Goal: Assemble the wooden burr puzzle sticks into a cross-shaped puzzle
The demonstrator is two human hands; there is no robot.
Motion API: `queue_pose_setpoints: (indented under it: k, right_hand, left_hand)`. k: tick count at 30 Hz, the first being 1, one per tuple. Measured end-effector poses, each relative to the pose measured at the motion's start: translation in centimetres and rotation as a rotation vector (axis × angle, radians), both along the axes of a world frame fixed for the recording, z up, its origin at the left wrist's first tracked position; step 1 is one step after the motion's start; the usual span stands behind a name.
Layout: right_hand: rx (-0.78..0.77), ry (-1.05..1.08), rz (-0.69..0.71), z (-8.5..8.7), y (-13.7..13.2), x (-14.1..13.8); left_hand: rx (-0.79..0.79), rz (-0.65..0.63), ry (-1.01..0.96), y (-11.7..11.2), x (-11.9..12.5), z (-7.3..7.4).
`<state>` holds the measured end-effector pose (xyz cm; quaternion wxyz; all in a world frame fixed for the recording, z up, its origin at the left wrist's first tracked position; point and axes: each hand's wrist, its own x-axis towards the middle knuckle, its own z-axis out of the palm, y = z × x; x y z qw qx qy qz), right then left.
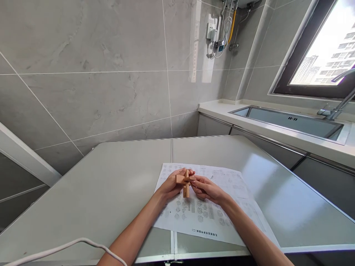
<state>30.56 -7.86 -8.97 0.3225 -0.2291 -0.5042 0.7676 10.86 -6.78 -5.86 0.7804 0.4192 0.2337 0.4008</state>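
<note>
Lighting: bright, cool daylight; visible source, a dark-framed slanted window point(321, 51) at upper right, its sky blown out to white. Glare: pale vertical streaks on glossy grey marbled wall tile point(111, 103); white sheen, with a soft dark band beside it, on the right half of the smooth pale-grey tabletop point(124, 188). Focus: light-brown crossed wooden blocks point(183, 180) clear-edged; fine print on white paper sheet point(205, 223) too small to read. Distortion: wide-angle stretch toward the edges, tile seams slanting steeply at left.
</note>
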Motion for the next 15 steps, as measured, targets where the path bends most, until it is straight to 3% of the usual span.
queue_pose_setpoints:
  k: [7, 15]
  right_hand:
    - [0.026, -0.001, 0.111, -0.29, -0.11, -0.07]
    - [0.034, 0.012, 0.126, -0.24, -0.19, -0.03]
  left_hand:
    - [0.068, -0.024, 0.059, -0.5, -0.38, 0.73]
    - [0.035, -0.031, 0.045, -0.23, -0.36, 0.04]
